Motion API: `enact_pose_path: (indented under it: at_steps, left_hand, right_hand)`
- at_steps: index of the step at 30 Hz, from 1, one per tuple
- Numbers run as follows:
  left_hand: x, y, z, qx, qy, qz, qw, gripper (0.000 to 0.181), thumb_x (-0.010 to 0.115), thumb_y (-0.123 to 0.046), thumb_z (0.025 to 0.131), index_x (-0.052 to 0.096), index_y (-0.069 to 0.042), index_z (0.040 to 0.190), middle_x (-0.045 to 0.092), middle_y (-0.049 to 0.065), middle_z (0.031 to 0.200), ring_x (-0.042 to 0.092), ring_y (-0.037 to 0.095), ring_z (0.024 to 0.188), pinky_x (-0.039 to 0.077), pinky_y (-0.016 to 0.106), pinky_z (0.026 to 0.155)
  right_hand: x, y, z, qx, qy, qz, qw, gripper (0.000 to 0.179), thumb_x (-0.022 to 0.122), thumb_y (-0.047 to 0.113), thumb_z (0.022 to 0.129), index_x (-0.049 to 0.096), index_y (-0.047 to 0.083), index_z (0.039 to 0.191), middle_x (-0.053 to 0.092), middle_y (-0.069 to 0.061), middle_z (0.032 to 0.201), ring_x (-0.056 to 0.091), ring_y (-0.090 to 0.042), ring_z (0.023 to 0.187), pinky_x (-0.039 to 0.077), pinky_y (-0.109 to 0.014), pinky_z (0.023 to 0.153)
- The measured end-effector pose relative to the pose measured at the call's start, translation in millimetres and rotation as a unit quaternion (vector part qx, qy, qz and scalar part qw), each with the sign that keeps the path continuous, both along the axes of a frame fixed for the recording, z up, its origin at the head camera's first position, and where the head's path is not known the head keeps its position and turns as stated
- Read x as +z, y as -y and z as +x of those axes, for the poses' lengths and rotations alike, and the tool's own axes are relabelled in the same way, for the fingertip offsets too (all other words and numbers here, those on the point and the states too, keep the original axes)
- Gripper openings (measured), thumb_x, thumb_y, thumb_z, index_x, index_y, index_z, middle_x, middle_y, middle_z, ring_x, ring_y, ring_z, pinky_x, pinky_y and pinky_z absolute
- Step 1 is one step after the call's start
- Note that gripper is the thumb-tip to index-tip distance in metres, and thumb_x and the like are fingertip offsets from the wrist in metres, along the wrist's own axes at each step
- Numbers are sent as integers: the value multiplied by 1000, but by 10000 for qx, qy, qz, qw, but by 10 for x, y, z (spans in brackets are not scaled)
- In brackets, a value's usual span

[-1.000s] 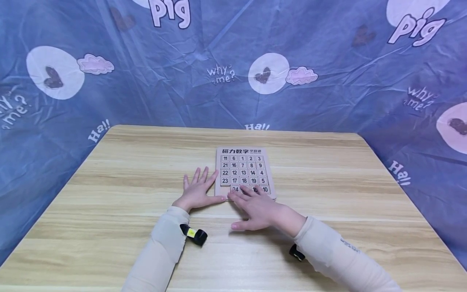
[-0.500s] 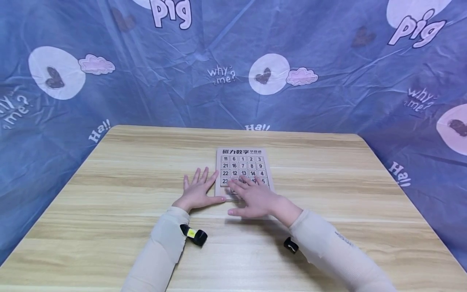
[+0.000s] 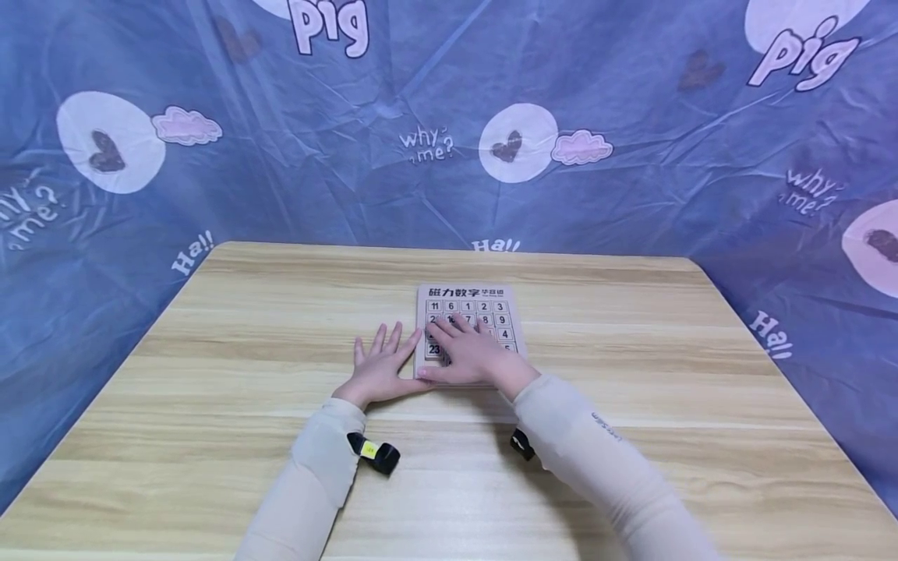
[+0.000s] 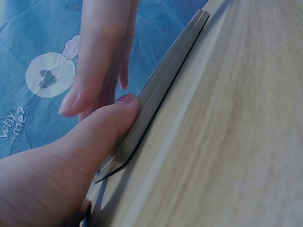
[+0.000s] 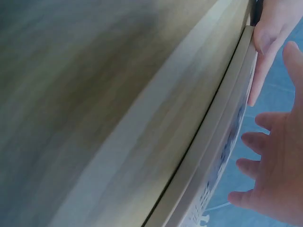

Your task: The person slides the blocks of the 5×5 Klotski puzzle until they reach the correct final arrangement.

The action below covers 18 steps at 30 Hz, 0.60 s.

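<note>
A flat sliding number puzzle [image 3: 424,292] with square numbered tiles and Chinese lettering along its top lies on the table. My left hand [image 3: 379,372] rests with spread fingers at its left edge; the thumb [image 4: 127,99] touches the near edge by the lower left corner. Over the left and middle tiles stretches my right hand [image 3: 466,352], its fingers extended and covering much of the lower rows. In the right wrist view the right fingertips [image 5: 255,142] hover above the face of the puzzle, apart from it.
The puzzle stands near the middle of a light wood-grain table [image 3: 631,335]. A blue printed cloth [image 3: 316,156] hangs behind and at both sides. A black wrist camera [image 3: 382,457] is strapped at the left sleeve, another [image 3: 521,444] under the right.
My right hand has moved up and to the left, from the bottom row to over the middle rows of tiles. The left hand has stayed in place.
</note>
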<state>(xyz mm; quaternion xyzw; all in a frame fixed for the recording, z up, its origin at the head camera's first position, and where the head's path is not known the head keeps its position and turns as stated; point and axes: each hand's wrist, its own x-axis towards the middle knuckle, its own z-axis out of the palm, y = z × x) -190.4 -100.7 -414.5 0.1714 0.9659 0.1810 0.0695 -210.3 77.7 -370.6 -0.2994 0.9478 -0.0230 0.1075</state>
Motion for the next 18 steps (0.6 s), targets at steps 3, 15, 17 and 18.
enact_pose_path:
  at_steps: [3,15,17,18]
  left_hand:
    - [-2,4,-1,25,18,35,10000,94,44,-75,63,11,-29,138,3,11,142,-7,31,127,-13,57,91]
    - [14,-6,5,22,38,19,10000,94,45,-74,64,11,-29,138,3,11,142,-7,31,127,-13,57,91]
    - [13,-3,2,1,17,17,10000,94,46,-73,65,12,-27,139,3,11,142,-7,31,127,-12,58,91]
    - [12,-1,2,-3,11,19,10000,93,46,-73,65,12,-27,139,3,11,142,-7,31,127,-12,58,91]
  right_hand:
    - [-16,39,-37,-92,91,-27,9999,83,31,68,77,14,16,139,11,-3,143,6,-31,127,6,-57,96]
    - [-54,75,-51,-90,137,279,9995,83,27,70,77,11,18,140,8,-3,143,3,-29,128,7,-56,96]
    - [-51,69,-35,-61,118,278,9995,83,27,70,77,11,17,139,9,-4,143,4,-29,128,7,-56,95]
    - [-50,66,-26,-48,107,274,9996,83,27,70,77,12,17,139,9,-4,142,4,-29,128,8,-57,95]
